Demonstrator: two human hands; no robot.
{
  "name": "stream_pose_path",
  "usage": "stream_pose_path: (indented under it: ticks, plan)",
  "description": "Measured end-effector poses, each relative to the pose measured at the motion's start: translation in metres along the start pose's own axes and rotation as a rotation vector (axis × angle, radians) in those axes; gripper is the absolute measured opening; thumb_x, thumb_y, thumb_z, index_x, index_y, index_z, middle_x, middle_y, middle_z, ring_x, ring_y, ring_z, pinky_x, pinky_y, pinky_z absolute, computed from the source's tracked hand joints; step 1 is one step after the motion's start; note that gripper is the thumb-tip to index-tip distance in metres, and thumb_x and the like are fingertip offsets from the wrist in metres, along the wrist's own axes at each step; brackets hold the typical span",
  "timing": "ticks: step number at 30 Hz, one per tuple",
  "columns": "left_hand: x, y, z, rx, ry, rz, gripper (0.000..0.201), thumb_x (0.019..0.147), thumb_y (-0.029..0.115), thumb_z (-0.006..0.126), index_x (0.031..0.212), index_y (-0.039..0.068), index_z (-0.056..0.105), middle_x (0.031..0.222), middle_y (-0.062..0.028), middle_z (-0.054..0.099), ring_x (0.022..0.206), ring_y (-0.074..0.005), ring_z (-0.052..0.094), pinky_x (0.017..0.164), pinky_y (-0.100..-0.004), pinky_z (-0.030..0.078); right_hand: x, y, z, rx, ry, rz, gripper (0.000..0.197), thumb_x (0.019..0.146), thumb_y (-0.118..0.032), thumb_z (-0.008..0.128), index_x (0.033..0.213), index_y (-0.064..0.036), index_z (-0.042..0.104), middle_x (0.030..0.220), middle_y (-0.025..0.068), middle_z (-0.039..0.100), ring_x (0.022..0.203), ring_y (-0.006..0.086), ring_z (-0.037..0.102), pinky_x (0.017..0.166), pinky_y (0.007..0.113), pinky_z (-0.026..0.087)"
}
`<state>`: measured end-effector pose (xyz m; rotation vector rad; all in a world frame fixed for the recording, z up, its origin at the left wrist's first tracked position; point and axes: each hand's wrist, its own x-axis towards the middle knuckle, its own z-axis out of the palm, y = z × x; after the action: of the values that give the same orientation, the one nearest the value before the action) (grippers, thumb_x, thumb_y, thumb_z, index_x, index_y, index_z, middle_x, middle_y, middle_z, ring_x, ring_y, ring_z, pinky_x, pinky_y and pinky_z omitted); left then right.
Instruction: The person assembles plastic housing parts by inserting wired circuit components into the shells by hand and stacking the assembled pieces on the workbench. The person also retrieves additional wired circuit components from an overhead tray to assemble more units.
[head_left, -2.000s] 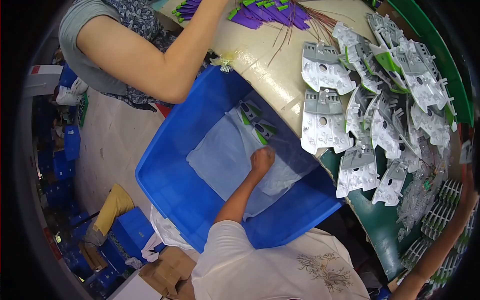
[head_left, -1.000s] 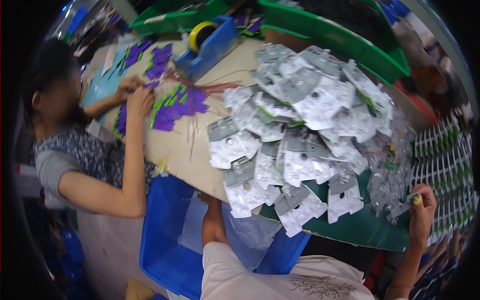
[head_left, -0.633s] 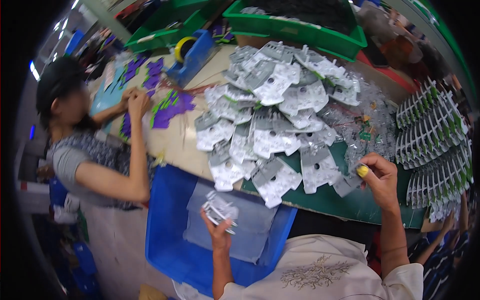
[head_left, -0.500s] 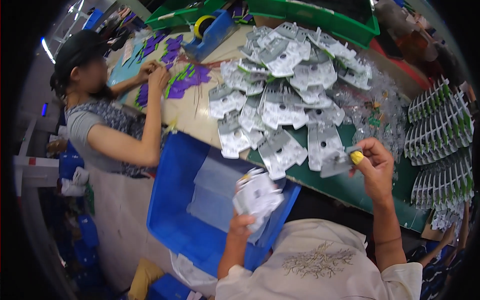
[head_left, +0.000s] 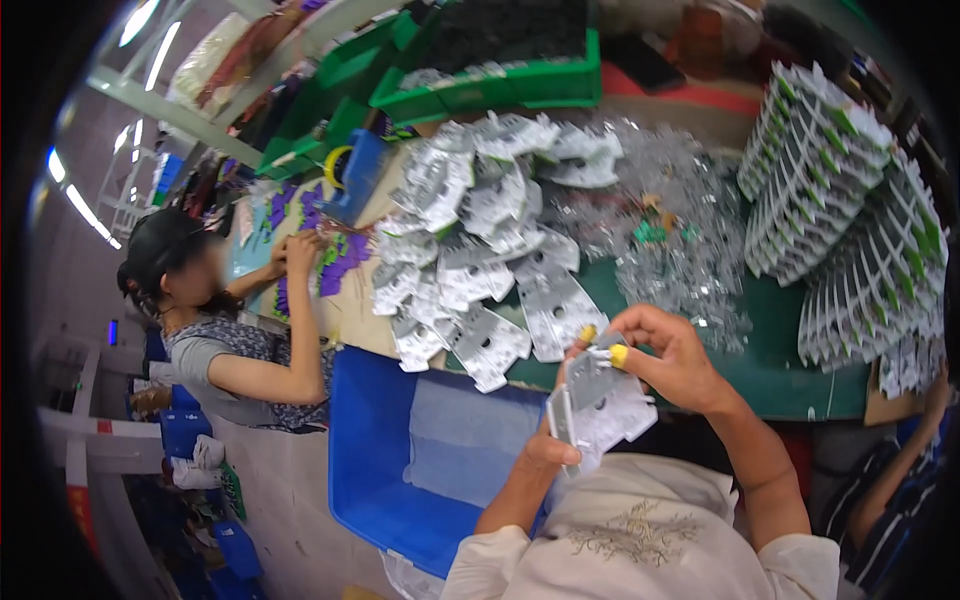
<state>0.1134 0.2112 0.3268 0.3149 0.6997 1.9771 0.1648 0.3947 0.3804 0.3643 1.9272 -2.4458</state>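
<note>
In front of my chest, my left hand (head_left: 557,447) is closed round a grey and white moulded plastic part (head_left: 605,400). A narrow piece stands on edge along its left side; I cannot tell how many parts are in the grip. My right hand (head_left: 665,355) pinches the upper edge, its thumb wearing a yellow finger cover (head_left: 619,355). Another yellow-covered fingertip (head_left: 588,332) shows at the top, from which hand is unclear. Just beyond my hands lies a heap of similar plastic parts (head_left: 470,275). Clear plastic pieces (head_left: 680,270) are piled to its right.
A blue bin (head_left: 365,470) with a translucent sheet inside stands below the table edge at left. Rows of stacked parts (head_left: 825,190) rise on the right. Green trays (head_left: 490,93) line the back. On the left, a co-worker (head_left: 245,340) handles purple and green pieces (head_left: 343,262).
My right hand has brought a grey part leftward from the table to the parts in my left hand. Both hands are now together. The view has turned toward the right.
</note>
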Motion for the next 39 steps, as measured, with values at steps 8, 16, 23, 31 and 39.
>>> stream_pose_path:
  ticks: [8,16,23,31,39]
  plan:
    - [-0.01,0.01,-0.022,-0.274,0.101,0.039,0.107,0.073,0.047,0.076,0.157,0.014,0.018,0.154,-0.0274,0.03,0.14,-0.0475,0.035,0.115,-0.0529,0.033,0.131,-0.078,0.009,-0.465,0.316,-0.596,0.019,0.084,-0.006,0.068,0.103,-0.0022,0.069,0.071,-0.0014,0.056,0.066,0.0057,0.049,0.06,0.024,0.042]
    - [-0.018,0.033,-0.044,-0.174,0.229,0.183,0.104,0.073,0.053,0.075,0.155,0.012,0.026,0.151,-0.0314,0.032,0.134,-0.0514,0.041,0.109,-0.0574,0.038,0.325,-0.118,-0.007,-0.972,0.362,-0.603,0.023,0.08,-0.029,0.072,0.092,-0.0106,0.077,0.087,0.016,0.073,0.083,0.0361,0.07,0.074,0.048,0.054]
    - [-0.03,0.039,-0.083,-0.369,0.219,0.129,0.099,0.067,0.042,0.078,0.149,0.01,0.034,0.15,-0.0324,0.03,0.136,-0.0576,0.033,0.111,-0.0658,0.032,0.405,-0.169,-0.114,-1.442,0.569,-0.324,0.024,0.083,-0.026,0.07,0.1,-0.0115,0.076,0.101,0.0183,0.072,0.096,0.0407,0.069,0.083,0.047,0.055]
    - [-0.028,0.038,-0.072,-0.001,0.516,-0.191,0.072,0.09,0.026,0.056,0.149,-0.006,0.03,0.138,-0.0265,0.049,0.125,-0.0392,0.053,0.108,-0.049,0.041,0.452,-0.151,-0.108,-1.75,0.406,0.198,0.055,0.078,-0.044,0.078,0.12,-0.0111,0.068,0.128,0.0149,0.065,0.114,0.0345,0.064,0.098,0.044,0.051]
    - [-0.011,0.037,-0.056,0.086,0.419,-0.053,0.055,0.097,0.009,0.058,0.147,-0.002,0.038,0.132,-0.0115,0.057,0.118,-0.0199,0.057,0.104,-0.0347,0.044,0.324,-0.127,-0.061,-0.801,0.627,-0.911,0.032,0.085,-0.022,0.073,0.111,-0.0037,0.07,0.074,0.0031,0.067,0.067,0.0086,0.056,0.062,0.028,0.048]
